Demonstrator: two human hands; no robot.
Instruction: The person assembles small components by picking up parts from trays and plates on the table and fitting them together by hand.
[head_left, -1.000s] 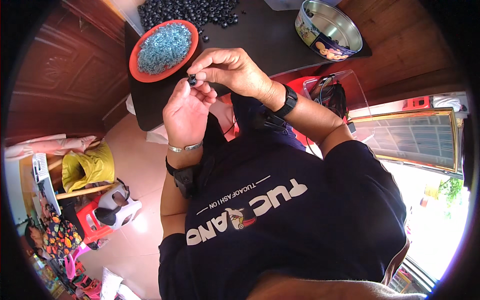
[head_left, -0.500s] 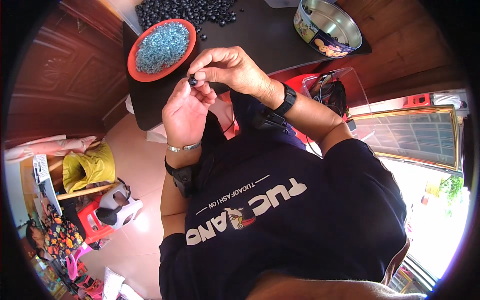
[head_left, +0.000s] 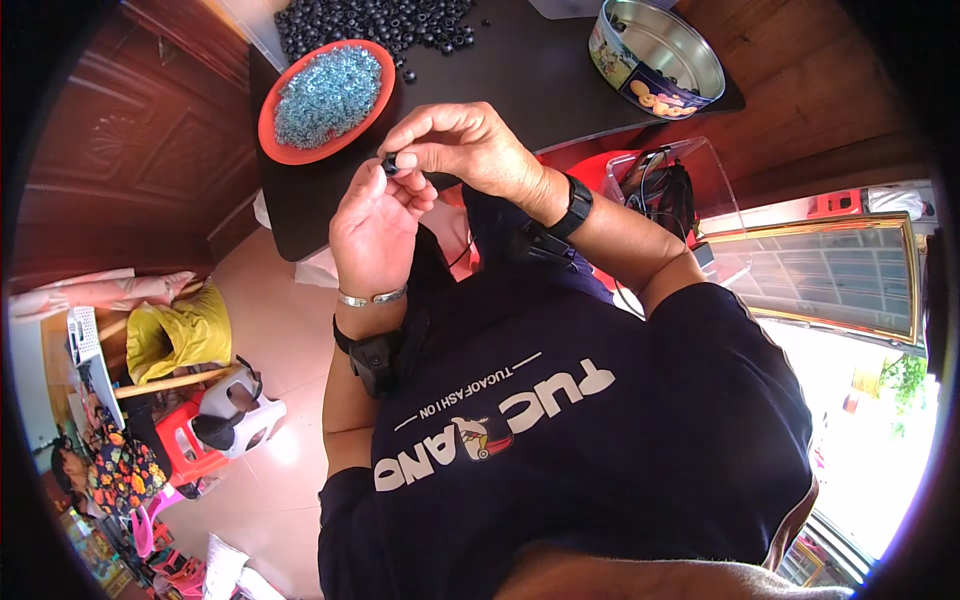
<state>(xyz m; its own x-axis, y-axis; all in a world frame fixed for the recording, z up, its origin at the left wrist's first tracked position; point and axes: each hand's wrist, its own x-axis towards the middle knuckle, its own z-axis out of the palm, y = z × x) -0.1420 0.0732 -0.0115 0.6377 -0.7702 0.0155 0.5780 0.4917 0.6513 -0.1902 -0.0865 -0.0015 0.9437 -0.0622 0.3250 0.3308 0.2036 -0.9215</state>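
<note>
A small black ring-like part (head_left: 391,163) is held between my two hands above the near edge of the black table. My right hand (head_left: 468,150) reaches in from the right and pinches it between thumb and index finger. Against its lower side rest the thumb and fingertips of my left hand (head_left: 372,235), palm turned up and fingers curled. Just beyond, a red oval plate (head_left: 268,135) carries a heap of small clear bluish pieces (head_left: 330,98). Loose black parts (head_left: 375,25) like the held one lie piled at the far side.
A round metal tin (head_left: 655,60) with a few black parts inside stands at the table's (head_left: 520,85) right. Below it, a clear plastic box (head_left: 715,190) holds dark cables. A yellow bag (head_left: 180,335) and a red-and-grey stool (head_left: 225,425) are on the floor at left.
Both hands stay together at the black part, with only slight finger movement. The whole view has shifted a little.
</note>
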